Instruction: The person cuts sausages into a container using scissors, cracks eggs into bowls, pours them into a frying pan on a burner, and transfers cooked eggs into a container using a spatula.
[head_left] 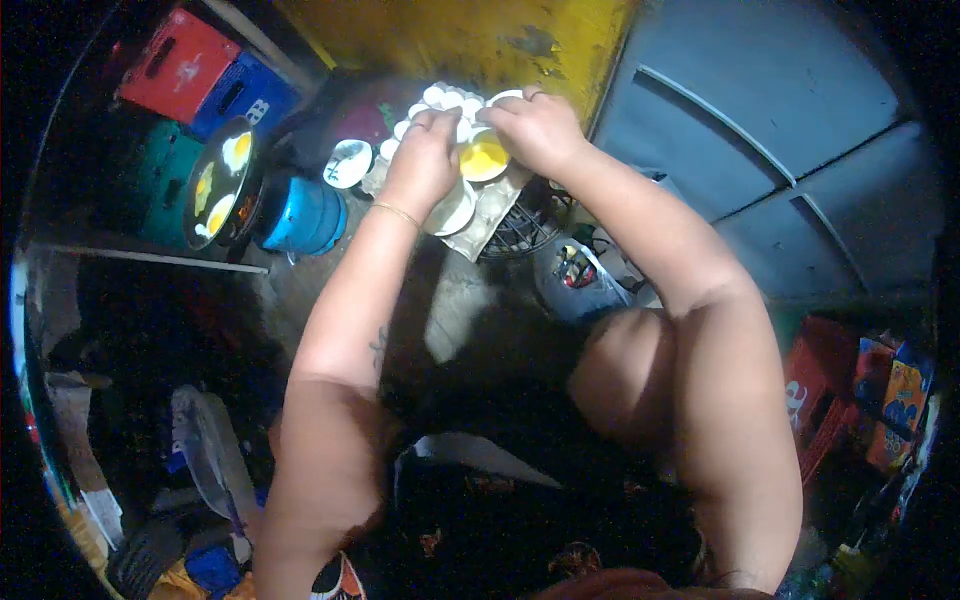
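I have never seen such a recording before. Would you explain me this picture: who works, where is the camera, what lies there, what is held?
No machine here: a person works bare-handed, wearing the camera on the head, looking down. Ahead is an egg tray with white eggs and a bowl of something yellow. To the left, a pan holds fried eggs. The left hand and right hand are at the eggs and bowl; whether their fingers hold anything, I cannot tell.

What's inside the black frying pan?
Eggs with yellow yolks lie in the pan. The pan surface directly beneath them is covered, so I can't see it.
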